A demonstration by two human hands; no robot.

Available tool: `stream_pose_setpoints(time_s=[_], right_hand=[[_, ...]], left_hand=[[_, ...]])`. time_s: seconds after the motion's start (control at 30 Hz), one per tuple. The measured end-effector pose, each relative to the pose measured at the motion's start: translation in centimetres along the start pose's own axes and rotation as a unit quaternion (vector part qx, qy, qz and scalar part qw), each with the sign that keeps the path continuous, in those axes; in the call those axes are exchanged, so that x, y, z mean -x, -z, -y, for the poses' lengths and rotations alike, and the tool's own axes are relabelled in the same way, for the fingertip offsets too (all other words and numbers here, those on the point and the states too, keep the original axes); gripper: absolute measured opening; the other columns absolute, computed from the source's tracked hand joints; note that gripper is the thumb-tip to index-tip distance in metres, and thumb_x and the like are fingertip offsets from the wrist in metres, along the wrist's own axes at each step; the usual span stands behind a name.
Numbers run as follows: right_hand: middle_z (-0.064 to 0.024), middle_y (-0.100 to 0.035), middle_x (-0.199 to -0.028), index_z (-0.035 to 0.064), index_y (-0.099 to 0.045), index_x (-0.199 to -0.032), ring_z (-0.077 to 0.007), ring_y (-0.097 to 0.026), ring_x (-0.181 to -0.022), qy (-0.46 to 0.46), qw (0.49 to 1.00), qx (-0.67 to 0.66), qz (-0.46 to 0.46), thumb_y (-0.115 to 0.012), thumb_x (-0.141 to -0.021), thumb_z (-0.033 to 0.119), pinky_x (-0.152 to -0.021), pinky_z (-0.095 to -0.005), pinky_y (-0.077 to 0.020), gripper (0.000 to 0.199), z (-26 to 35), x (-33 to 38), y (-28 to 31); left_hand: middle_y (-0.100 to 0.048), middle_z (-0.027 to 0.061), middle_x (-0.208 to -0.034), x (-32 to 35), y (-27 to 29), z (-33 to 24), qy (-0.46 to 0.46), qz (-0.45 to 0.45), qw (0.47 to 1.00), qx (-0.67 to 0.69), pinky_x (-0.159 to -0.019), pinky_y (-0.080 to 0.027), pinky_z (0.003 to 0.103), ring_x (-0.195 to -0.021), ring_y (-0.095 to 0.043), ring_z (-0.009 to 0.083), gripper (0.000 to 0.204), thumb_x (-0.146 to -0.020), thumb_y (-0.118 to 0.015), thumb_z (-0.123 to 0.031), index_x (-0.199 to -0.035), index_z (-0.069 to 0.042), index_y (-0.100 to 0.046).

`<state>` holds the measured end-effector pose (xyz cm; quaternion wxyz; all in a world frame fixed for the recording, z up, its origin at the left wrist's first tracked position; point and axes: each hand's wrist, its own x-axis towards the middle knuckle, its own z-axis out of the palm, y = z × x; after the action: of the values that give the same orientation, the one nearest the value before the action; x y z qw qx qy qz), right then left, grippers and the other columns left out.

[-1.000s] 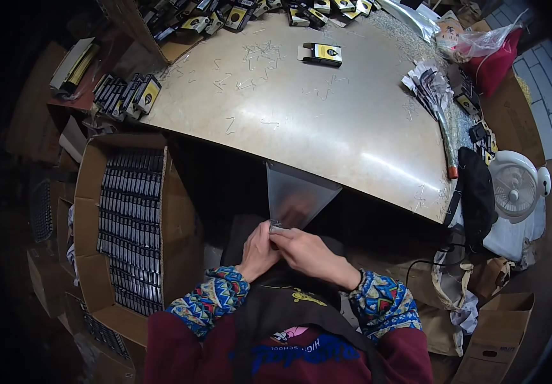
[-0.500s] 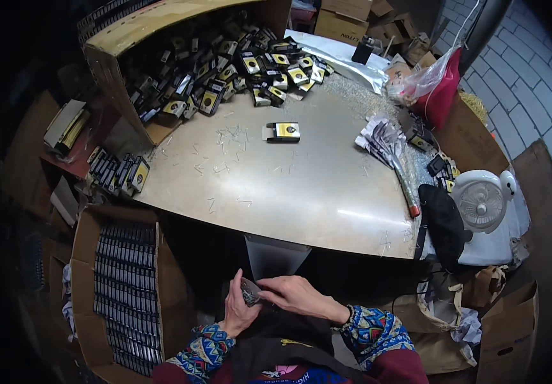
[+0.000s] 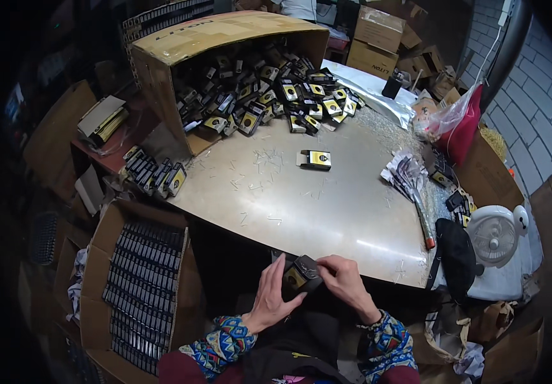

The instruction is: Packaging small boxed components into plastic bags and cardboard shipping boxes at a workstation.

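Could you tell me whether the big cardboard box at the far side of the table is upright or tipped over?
Tipped over: the big cardboard box lies on its side, small black-and-yellow packages spilling from its opening onto the metal table.

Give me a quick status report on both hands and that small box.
Left hand and right hand both gripping small black-and-yellow box at table edge. Nothing blocking; lone box sits mid-table.

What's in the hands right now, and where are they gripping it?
A small black box with a yellow label, gripped between both hands: left hand on its left side, right hand on its right end.
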<state>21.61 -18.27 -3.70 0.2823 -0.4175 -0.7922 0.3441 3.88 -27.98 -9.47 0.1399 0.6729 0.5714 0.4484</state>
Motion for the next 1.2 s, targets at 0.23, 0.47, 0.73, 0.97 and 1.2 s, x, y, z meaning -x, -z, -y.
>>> stream_pose_setpoints(time_s=[0.23, 0.47, 0.73, 0.97, 1.2], right_hand=[[-0.0067, -0.068, -0.081, -0.002, -0.067, -0.102, -0.0129, -0.064, -0.076, -0.066, 0.939, -0.337, 0.014, -0.067, -0.089, 0.01, -0.07, -0.0268, -0.0517, 0.018, 0.3, 0.0, -1.8], [-0.0016, -0.065, -0.079, -0.0022, -0.066, -0.102, -0.0074, -0.059, -0.073, -0.124, 0.937, -0.322, 0.054, -0.064, -0.092, 0.01, -0.067, -0.0228, -0.049, 0.016, 0.1, -0.6, -0.2], [-0.011, -0.066, -0.077, -0.0018, -0.068, -0.094, -0.0173, -0.062, -0.064, 0.022, 0.992, -0.106, -0.058, -0.067, -0.087, 0.007, -0.058, -0.0266, -0.0478, 0.011, 1.3, -0.8, -0.7], [-0.0178, -0.066, -0.076, -0.0019, -0.068, -0.088, -0.0295, -0.065, -0.064, 0.037, 0.997, 0.061, 0.029, -0.065, -0.083, 0.01, -0.058, -0.0339, -0.0498, 0.013, 2.3, -1.8, 0.4], [-0.0198, -0.062, -0.069, -0.0025, -0.065, -0.082, -0.0317, -0.062, -0.06, 0.014, 0.991, 0.043, 0.129, -0.062, -0.083, 0.013, -0.057, -0.0372, -0.0478, 0.016, 3.1, -2.9, 1.3]], left_hand=[[-0.06, 0.0225, -0.113, -2.6, -0.4, 0.3, 0.151, 0.003, 0.976, 0.158, -0.086, -0.051, 0.039, -0.103, -0.063, 0.0361, 0.075, -0.074, -0.081, -0.019, -0.131, 0.0, -0.038], [-0.062, 0.0169, -0.113, -3.7, 1.0, -0.4, 0.204, 0.024, 0.961, 0.186, -0.089, -0.05, 0.034, -0.105, -0.062, 0.0232, 0.072, -0.071, -0.082, -0.016, -0.129, 0.0, -0.042], [-0.057, 0.0185, -0.107, -3.6, 1.0, -0.8, 0.112, 0.017, 0.993, 0.017, -0.083, -0.05, 0.04, -0.097, -0.06, 0.0379, 0.069, -0.065, -0.076, -0.007, -0.126, -0.001, -0.044], [-0.056, 0.0183, -0.106, -3.1, 0.7, -0.5, 0.085, 0.032, 0.996, 0.006, -0.081, -0.05, 0.042, -0.097, -0.059, 0.038, 0.068, -0.066, -0.077, -0.01, -0.125, -0.003, -0.044], [-0.056, 0.0185, -0.106, -3.3, 0.2, -0.5, 0.062, 0.041, 0.997, -0.001, -0.08, -0.05, 0.043, -0.093, -0.06, 0.0391, 0.069, -0.066, -0.077, -0.012, -0.126, -0.003, -0.042]])
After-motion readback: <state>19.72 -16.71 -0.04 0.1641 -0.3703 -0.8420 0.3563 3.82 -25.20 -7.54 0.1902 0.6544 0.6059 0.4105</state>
